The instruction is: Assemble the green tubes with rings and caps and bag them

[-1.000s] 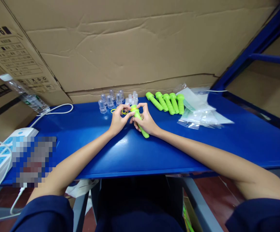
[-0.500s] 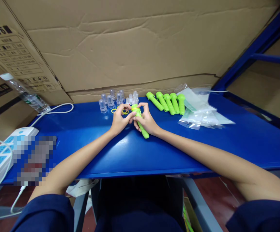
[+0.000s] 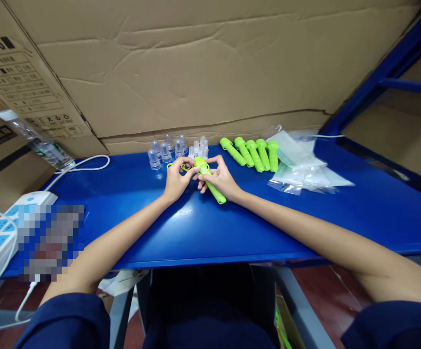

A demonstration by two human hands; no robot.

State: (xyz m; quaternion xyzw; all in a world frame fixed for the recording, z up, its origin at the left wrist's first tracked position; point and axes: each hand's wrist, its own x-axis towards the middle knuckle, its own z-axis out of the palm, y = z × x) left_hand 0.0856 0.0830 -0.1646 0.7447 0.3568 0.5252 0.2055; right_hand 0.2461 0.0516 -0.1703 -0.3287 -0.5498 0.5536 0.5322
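Note:
Between my two hands is a lime-green flashlight [image 3: 215, 190], tilted with its wide head up and to the left. My left hand [image 3: 177, 178] pinches the head end with thumb and fingers. Around the body, just below the head, my right hand [image 3: 223, 181] is closed. Yellow rings [image 3: 185, 167] lie on the table behind my left fingers, partly covered by them. Beyond them stand several clear domed plastic caps [image 3: 166, 151] and a cluster of small whitish clear parts [image 3: 200, 148], its lower side hidden by my hands.
Several more green flashlights [image 3: 254, 156] lie in a row at the back right, beside clear plastic bags [image 3: 301, 167]. A power strip [image 3: 8, 225], a blurred-out object [image 3: 56, 237] and a tilted water bottle [image 3: 41, 143] are on the left. Cardboard [image 3: 196, 72] walls the blue table [image 3: 181, 242].
The flashlight's head has shifted slightly left and its tail slightly right and up. My left hand has moved a little left with it; some right fingers have loosened underneath.

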